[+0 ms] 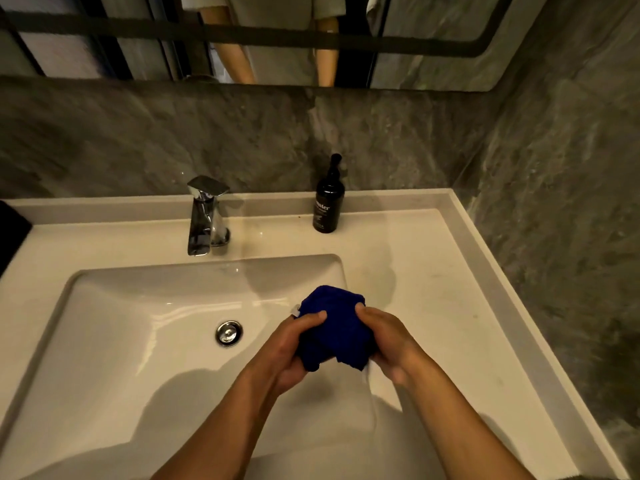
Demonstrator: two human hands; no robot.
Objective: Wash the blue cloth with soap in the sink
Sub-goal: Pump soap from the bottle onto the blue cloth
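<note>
head view: grey stone-look wall panels (pixel 138 140) back a white vanity top (pixel 433 271) with a raised rim. a mirror (pixel 104 39) runs above the wall panels and reflects the person's forearms and torso. a rectangular white sink basin (pixel 138 323) is set into the vanity top, with a chrome drain plug (pixel 228 333) near its centre. a chrome single-lever faucet (pixel 204 216) stands on the deck behind the basin, spout pointing toward the basin; no water stream is visible. a black pump bottle (pixel 329 199) with white lettering stands upright on the deck to the right of the faucet, well apart from it, close to the back wall.

the blue cloth (pixel 332 327) is bunched into a compact wad and held in the air above the right edge of the basin, partly over the vanity top. a small white tag shows at its upper left edge. the left hand (pixel 294 348) grips the left side of the cloth, fingers curled beneath and thumb pressed on top. the right hand (pixel 388 341) grips the right side in the same manner, thumb on top, fingers closed around the fabric. both forearms enter from the bottom edge. shadows of the arms fall across the basin floor.
</note>
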